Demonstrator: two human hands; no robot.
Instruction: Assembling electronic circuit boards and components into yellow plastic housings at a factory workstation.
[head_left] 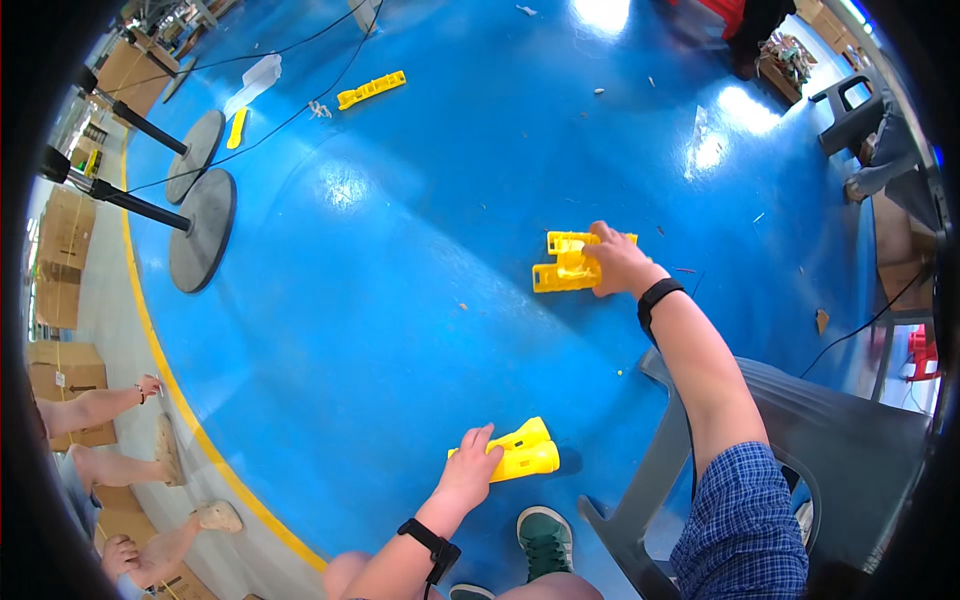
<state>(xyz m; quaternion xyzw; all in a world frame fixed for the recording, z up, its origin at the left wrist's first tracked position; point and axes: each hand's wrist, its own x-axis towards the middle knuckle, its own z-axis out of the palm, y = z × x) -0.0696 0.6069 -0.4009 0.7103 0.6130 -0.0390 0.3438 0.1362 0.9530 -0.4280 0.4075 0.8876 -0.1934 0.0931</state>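
Observation:
In my left hand [474,468] is a bright yellow plastic piece [527,458] with two flared tubes side by side, like a binoculars shell. My fingers wrap its near-left end, low over the blue floor in front of my shoe. Stretched farther out to the right, my right hand [617,262] grips a yellow plastic frame [566,277], which has two slotted bars joined by a middle bridge. That frame is at floor level. My palm and fingers hide its right part, and a small yellow corner shows past my knuckles.
A grey plastic stool [790,400] stands close under my right arm. Farther off lie a slotted yellow strip [371,90] and a small yellow piece [237,129]. Round black pole bases [203,231] and a cable are at the left. Another person's arm [95,409] shows beyond the yellow line.

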